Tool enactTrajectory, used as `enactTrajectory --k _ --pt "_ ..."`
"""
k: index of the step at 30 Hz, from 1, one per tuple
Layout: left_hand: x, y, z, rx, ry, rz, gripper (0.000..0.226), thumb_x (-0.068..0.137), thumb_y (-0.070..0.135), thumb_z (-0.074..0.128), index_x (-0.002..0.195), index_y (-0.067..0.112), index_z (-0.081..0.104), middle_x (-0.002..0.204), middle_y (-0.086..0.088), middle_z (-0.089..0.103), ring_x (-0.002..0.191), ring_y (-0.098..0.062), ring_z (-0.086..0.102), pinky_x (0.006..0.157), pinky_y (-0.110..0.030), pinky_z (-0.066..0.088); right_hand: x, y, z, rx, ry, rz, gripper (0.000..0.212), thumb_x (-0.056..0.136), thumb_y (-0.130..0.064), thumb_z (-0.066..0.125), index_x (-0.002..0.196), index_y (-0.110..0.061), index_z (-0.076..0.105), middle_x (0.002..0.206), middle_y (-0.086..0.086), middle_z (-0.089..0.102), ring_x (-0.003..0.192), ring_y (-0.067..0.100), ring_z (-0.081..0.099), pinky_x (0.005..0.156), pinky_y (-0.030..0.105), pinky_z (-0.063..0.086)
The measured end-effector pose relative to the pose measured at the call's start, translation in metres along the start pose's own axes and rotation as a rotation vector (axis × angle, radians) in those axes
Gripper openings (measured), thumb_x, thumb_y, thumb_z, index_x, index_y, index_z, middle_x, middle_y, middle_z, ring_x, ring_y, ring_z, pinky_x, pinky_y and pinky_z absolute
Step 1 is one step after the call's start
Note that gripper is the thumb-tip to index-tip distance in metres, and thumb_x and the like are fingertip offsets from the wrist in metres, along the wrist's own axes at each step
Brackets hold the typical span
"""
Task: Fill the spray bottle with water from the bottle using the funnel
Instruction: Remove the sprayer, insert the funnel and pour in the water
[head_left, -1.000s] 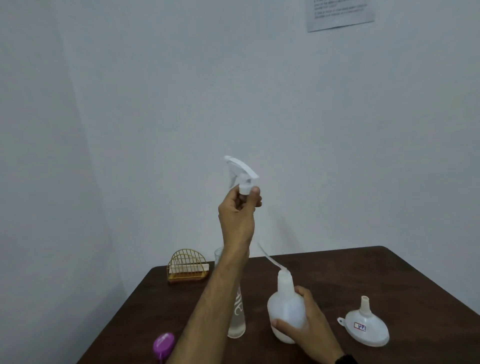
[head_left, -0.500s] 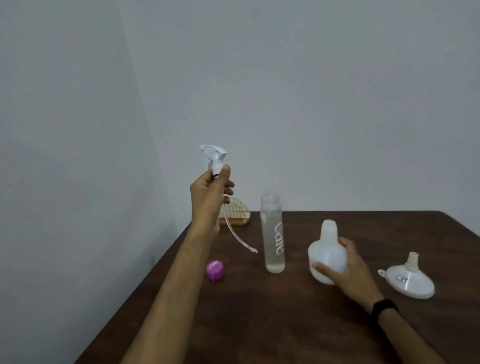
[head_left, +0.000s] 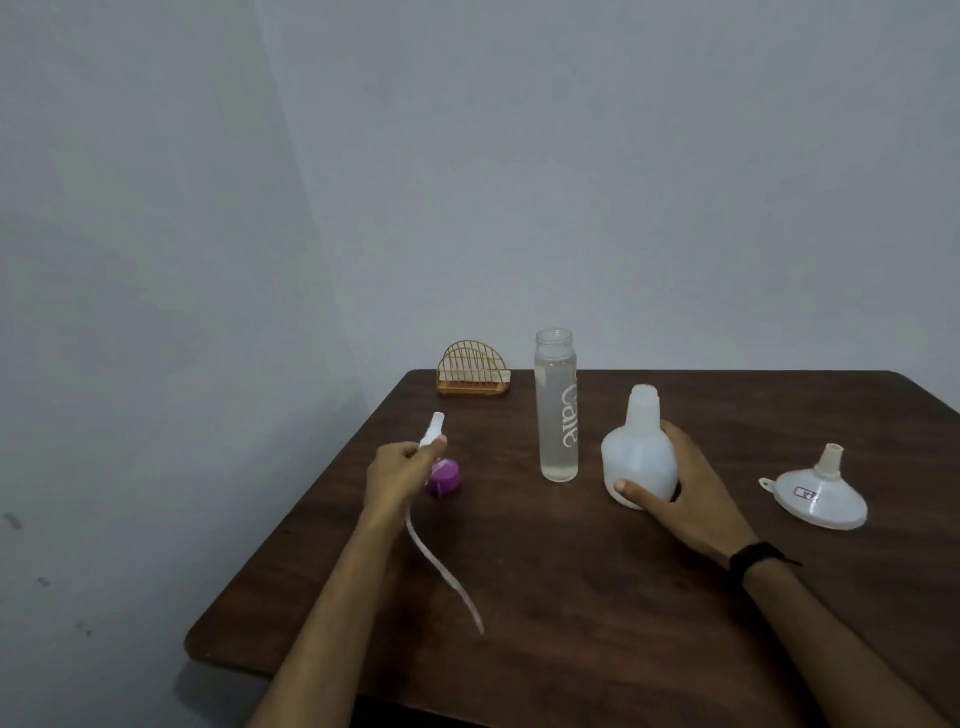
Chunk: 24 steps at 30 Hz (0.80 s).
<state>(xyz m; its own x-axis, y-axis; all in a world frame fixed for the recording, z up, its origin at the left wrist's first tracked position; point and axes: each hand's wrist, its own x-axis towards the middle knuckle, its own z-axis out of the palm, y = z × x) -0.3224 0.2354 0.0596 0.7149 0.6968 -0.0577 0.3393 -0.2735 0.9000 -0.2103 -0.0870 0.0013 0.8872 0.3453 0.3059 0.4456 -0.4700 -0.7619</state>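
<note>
The white spray bottle (head_left: 638, 457) stands upright on the dark wooden table (head_left: 571, 597), its neck uncapped; my right hand (head_left: 675, 493) is wrapped around its base. My left hand (head_left: 397, 473) holds the white spray head (head_left: 432, 431) low over the table's left side, its dip tube (head_left: 441, 566) trailing toward me. A tall clear water bottle (head_left: 557, 405) without a cap stands just left of the spray bottle. The white funnel (head_left: 821, 493) lies upside down at the right, spout up.
A purple cap (head_left: 445, 477) lies right beside my left hand. A gold wire napkin holder (head_left: 472, 370) sits at the table's back left corner. Walls stand behind and to the left of the table.
My left hand has come down from high in the air to just above the table, carrying the spray head with its tube out of the bottle. My right hand stays on the spray bottle.
</note>
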Motion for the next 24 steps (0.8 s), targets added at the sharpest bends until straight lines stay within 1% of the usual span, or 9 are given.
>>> enactTrajectory --k 2,5,8,11,13,16,20,22,24 --pt "0.003 -0.008 0.000 0.134 -0.034 0.012 0.025 0.090 0.034 0.069 0.105 0.015 0.074 0.109 -0.004 0.069 0.088 -0.013 0.059 0.081 -0.032 0.050 -0.004 -0.003 0.003 -0.047 0.028 -0.013 0.111 0.064 -0.076 0.067 0.153 -0.030 0.018 0.156 -0.003 0.028 0.138 0.018 0.035 0.110 0.045 0.040" --pt "0.005 -0.011 -0.003 0.285 -0.014 0.044 0.027 0.087 0.031 0.074 0.110 0.017 0.074 0.129 -0.007 0.065 0.109 -0.021 0.060 0.085 -0.033 0.049 -0.010 -0.013 0.006 -0.074 0.150 -0.064 0.107 0.066 -0.075 0.065 0.151 -0.026 0.022 0.155 -0.003 0.029 0.138 0.018 0.035 0.109 0.043 0.040" --pt "0.007 -0.007 -0.007 0.461 -0.060 0.057 0.042 0.082 0.034 0.077 0.120 0.019 0.068 0.131 -0.009 0.063 0.108 -0.020 0.059 0.086 -0.035 0.053 -0.012 -0.019 0.009 -0.090 0.225 -0.095 0.098 0.071 -0.063 0.072 0.147 -0.022 0.028 0.150 0.000 0.034 0.133 0.019 0.039 0.106 0.041 0.042" --pt "0.007 -0.004 -0.007 0.556 -0.113 0.044 0.057 0.078 0.037 0.081 0.128 0.020 0.060 0.133 -0.008 0.060 0.112 -0.022 0.058 0.087 -0.036 0.053 -0.011 -0.015 0.011 -0.117 0.212 -0.102 0.092 0.076 -0.050 0.077 0.148 -0.019 0.029 0.150 0.002 0.036 0.135 0.021 0.038 0.108 0.040 0.040" --pt "0.007 -0.005 -0.003 0.616 -0.143 0.063 0.059 0.079 0.031 0.081 0.132 0.021 0.056 0.135 -0.008 0.058 0.115 -0.024 0.059 0.090 -0.037 0.054 -0.009 -0.012 0.011 -0.117 0.190 -0.068 0.092 0.078 -0.047 0.077 0.149 -0.018 0.027 0.152 0.003 0.035 0.136 0.022 0.038 0.108 0.040 0.039" --pt "0.005 -0.007 0.001 0.677 -0.062 0.114 0.048 0.084 0.026 0.076 0.128 0.022 0.059 0.132 -0.006 0.061 0.111 -0.022 0.062 0.085 -0.034 0.053 -0.008 -0.009 0.011 -0.108 0.167 -0.041 0.090 0.079 -0.048 0.076 0.149 -0.019 0.028 0.151 0.004 0.036 0.135 0.022 0.039 0.106 0.038 0.039" --pt "0.000 -0.009 0.006 0.710 0.075 0.178 0.038 0.088 0.028 0.071 0.124 0.021 0.064 0.123 -0.005 0.066 0.104 -0.020 0.065 0.077 -0.031 0.052 -0.007 -0.009 0.010 -0.130 0.211 -0.012 0.087 0.079 -0.045 0.078 0.147 -0.019 0.031 0.147 0.006 0.039 0.131 0.024 0.043 0.104 0.044 0.043" --pt "-0.001 -0.011 0.008 0.748 0.125 0.237 0.042 0.086 0.030 0.072 0.126 0.019 0.062 0.124 -0.005 0.065 0.105 -0.020 0.064 0.080 -0.032 0.054 -0.007 -0.008 0.008 -0.139 0.243 0.010 0.085 0.078 -0.042 0.079 0.146 -0.017 0.033 0.145 0.008 0.041 0.130 0.027 0.044 0.104 0.047 0.045" --pt "-0.001 -0.012 0.011 0.792 0.148 0.308 0.053 0.082 0.032 0.075 0.131 0.019 0.059 0.130 -0.005 0.061 0.112 -0.022 0.060 0.089 -0.034 0.053 -0.007 -0.007 0.007 -0.137 0.269 0.046 0.085 0.079 -0.039 0.079 0.146 -0.014 0.033 0.146 0.011 0.041 0.130 0.030 0.044 0.105 0.050 0.044"
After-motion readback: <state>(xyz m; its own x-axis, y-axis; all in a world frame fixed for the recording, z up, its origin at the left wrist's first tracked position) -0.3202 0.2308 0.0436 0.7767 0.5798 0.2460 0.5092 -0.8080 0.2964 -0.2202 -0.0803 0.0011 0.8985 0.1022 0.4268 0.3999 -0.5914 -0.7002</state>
